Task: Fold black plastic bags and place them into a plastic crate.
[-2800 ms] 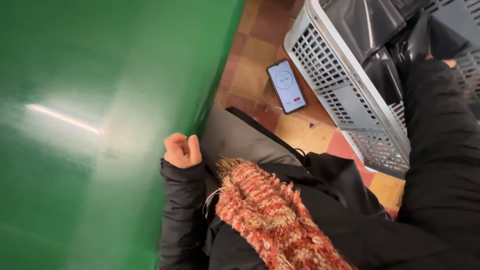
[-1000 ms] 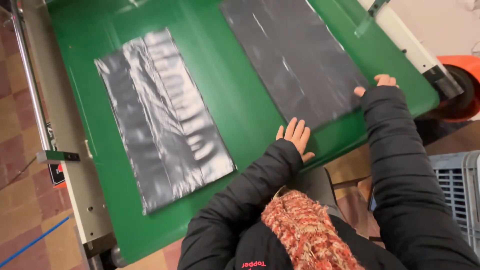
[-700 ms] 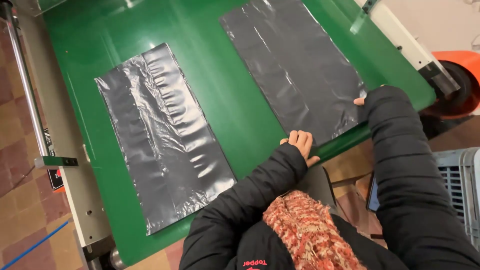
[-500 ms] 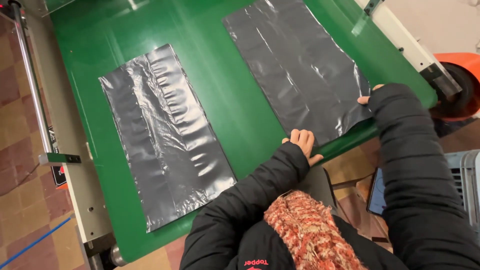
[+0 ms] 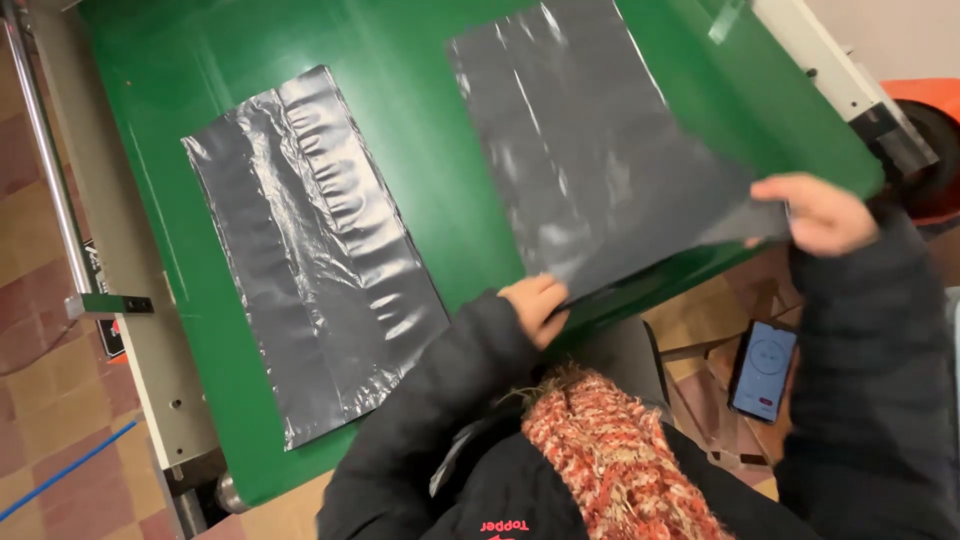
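Left hand [image 5: 535, 308] pinching the near left corner of a dark grey plastic bag [image 5: 590, 150], right hand [image 5: 822, 213] closed on its near right corner, lifting that end off the near edge of the green bench [image 5: 420, 150]. Far end lying flat toward the bench's far right. Probably light, limp, slippery film; best gripped at corners. Second grey bag [image 5: 310, 250] flat near the left edge.

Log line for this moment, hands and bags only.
left hand: grips near corner of right grey bag | right hand: lifts its other near corner | left grey bag: flat on green table, untouched
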